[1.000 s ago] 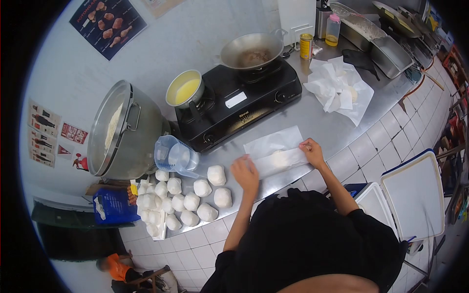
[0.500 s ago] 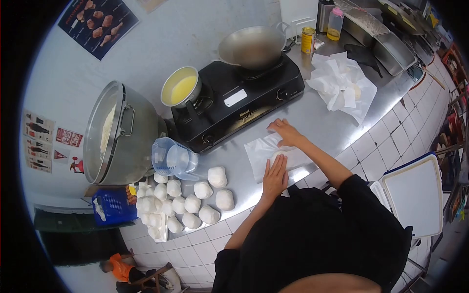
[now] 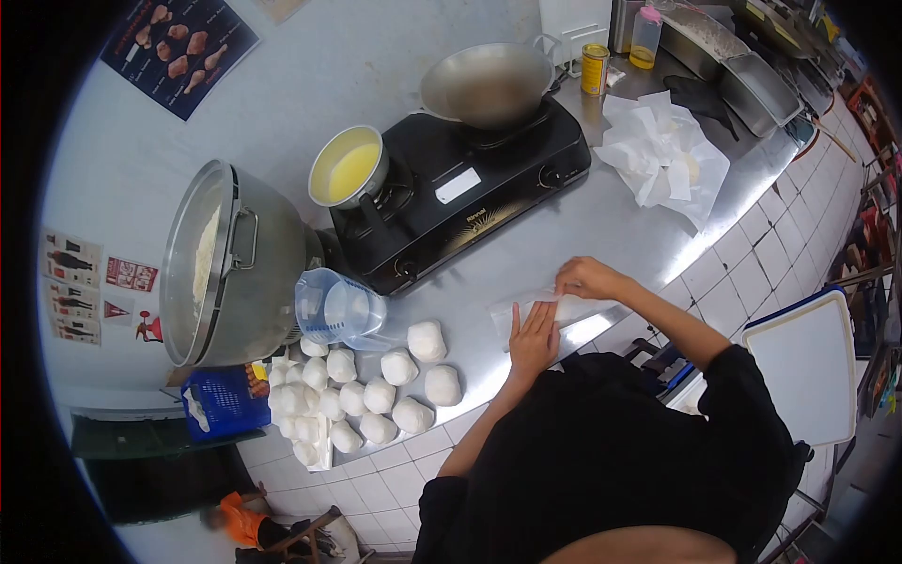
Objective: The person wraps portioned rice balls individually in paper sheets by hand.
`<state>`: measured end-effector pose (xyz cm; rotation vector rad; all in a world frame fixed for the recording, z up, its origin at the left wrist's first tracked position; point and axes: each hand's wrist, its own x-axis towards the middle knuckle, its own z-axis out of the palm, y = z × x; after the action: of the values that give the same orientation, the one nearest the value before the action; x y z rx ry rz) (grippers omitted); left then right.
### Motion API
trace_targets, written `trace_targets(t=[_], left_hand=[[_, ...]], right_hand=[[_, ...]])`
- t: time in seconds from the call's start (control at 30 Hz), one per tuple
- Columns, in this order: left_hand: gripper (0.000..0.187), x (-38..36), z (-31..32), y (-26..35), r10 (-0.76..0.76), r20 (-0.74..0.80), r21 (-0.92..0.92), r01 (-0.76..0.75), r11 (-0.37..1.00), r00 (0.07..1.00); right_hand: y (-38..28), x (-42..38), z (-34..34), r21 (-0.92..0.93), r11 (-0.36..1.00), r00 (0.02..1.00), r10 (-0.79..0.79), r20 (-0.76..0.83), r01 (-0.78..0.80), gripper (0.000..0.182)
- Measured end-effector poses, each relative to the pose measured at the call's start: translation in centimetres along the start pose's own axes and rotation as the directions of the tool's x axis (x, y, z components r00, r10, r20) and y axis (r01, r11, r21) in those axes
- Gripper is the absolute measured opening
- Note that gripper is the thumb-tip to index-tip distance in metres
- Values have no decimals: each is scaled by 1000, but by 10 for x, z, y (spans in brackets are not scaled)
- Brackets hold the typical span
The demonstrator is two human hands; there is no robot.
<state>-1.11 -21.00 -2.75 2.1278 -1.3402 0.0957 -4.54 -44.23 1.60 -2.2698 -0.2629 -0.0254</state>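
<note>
On the steel counter, a sheet of white paper (image 3: 505, 322) lies under both hands, partly folded and largely hidden by them. My left hand (image 3: 536, 340) rests flat on it with fingers stretched out. My right hand (image 3: 586, 279) has its fingers bent together at the paper's far side, pinching the sheet close to my left fingertips. Whatever the paper covers is hidden. To the left stand several white wrapped bundles (image 3: 427, 341), round and grouped along the counter's edge. More crumpled white paper (image 3: 678, 167) lies at the right, with pale round pieces partly showing.
Behind the hands is a black gas stove (image 3: 470, 197) bearing a pan of yellow liquid (image 3: 352, 171) and a wok (image 3: 487, 89). A clear jug (image 3: 329, 305) and a large metal pot (image 3: 268, 282) stand left. Someone in orange (image 3: 242, 520) is at lower left.
The paper's far part has been folded toward me. My right hand has moved nearer and slightly right, its spread fingers now closed on the sheet. My left hand stays flat.
</note>
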Motion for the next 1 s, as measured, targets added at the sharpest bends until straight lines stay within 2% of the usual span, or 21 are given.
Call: trace_targets(t=[0.07, 0.2, 0.3, 0.37, 0.4, 0.47, 0.5, 0.67, 0.77, 0.87, 1.0], left_hand=[[42, -3, 1, -5, 26, -31, -9, -27, 1000, 999], [38, 1, -16, -20, 118, -91, -9, -119, 993, 989], [34, 33, -61, 9, 170, -241, 392, -65, 918, 956], [31, 43, -59, -3, 229, -128, 330, -177, 927, 965], [30, 42, -56, -11, 260, -74, 292, -229, 929, 963], [28, 24, -33, -38, 301, -39, 182, -289, 940, 953], [28, 21, -31, -39, 321, -24, 126, -315, 941, 947], [24, 8, -30, -32, 322, -90, 90, -315, 945, 942], [20, 6, -36, -30, 318, -80, 72, -313, 947, 945], [16, -2, -35, -35, 299, -89, 52, -295, 954, 950], [15, -19, -29, -43, 245, -58, 44, -243, 969, 968]], right_hand=[[4, -21, 22, 63, 998, 985, 5, -172, 6, 15], [11, -42, 44, 2, 1000, 972, 12, -234, -12, 22], [15, -46, 50, -27, 999, 966, -31, -255, 25, 26], [15, -47, 51, -60, 997, 963, -68, -262, 54, 25], [14, -46, 50, -141, 986, 955, -124, -268, 89, 25], [11, -48, 46, -301, 942, 936, -234, -262, 152, 25], [10, -52, 47, -316, 937, 930, -241, -276, 149, 24], [-5, -65, 57, -442, 893, 884, -276, -378, 90, 32], [-7, -76, 54, -483, 860, 910, -322, -260, 166, 40], [4, -85, 51, -470, 857, 909, -350, -225, 213, 37], [18, -92, 62, -402, 901, 930, -277, -240, 165, 34]])
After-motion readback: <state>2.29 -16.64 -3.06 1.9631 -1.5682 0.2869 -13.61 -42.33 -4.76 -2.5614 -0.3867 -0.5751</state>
